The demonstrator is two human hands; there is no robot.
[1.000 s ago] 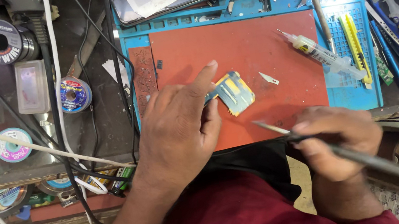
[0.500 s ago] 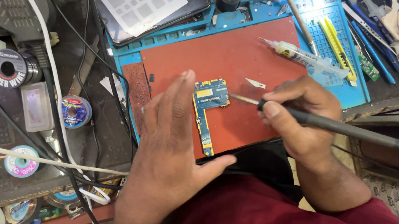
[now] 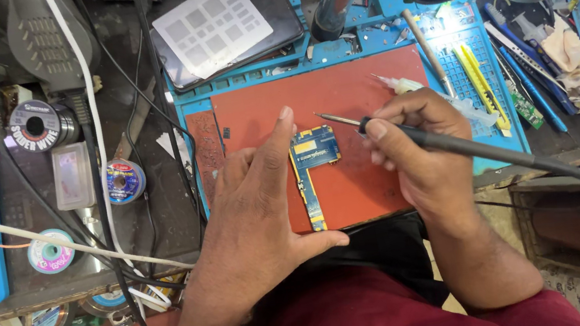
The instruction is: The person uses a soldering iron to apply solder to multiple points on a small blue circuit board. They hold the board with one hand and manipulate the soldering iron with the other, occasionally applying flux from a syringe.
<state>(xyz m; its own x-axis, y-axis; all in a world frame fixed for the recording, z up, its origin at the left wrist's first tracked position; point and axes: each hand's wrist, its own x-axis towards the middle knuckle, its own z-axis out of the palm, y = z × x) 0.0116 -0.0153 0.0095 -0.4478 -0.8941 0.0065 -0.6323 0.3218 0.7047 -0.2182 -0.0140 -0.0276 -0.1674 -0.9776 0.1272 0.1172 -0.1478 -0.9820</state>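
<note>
Since 0.5 s ago: left hand (image 3: pixel 258 207) spread flatter and pressed closer against the circuit board's left edge, soldering iron (image 3: pixel 458 148) tip lifted just above and right of the board's top.

Left hand: open, fingers straight and together, pointing up the mat, thumb stretched out toward the body below the board's lower end; holding nothing, index finger side just beside the board, touching or not unclear.

Right hand (image 3: pixel 421 158): closed around the black handle of the soldering iron like a pen, tip pointing up-left, close to the board's upper right corner, not touching it.

Circuit board (image 3: pixel 313 171): blue, L-shaped, wide part at top and narrow strip running down, lying flat on the red mat (image 3: pixel 340 85) between both hands.

Around: blue work tray (image 3: pixel 493 146) framing the mat; syringe (image 3: pixel 402 85) just behind the right hand; yellow tool (image 3: pixel 478 75) on the tray's right part; metal stencil sheet (image 3: pixel 212 26) on a dark phone above; solder spool (image 3: pixel 36 125) and small wire reel (image 3: pixel 123 179) at left.
</note>
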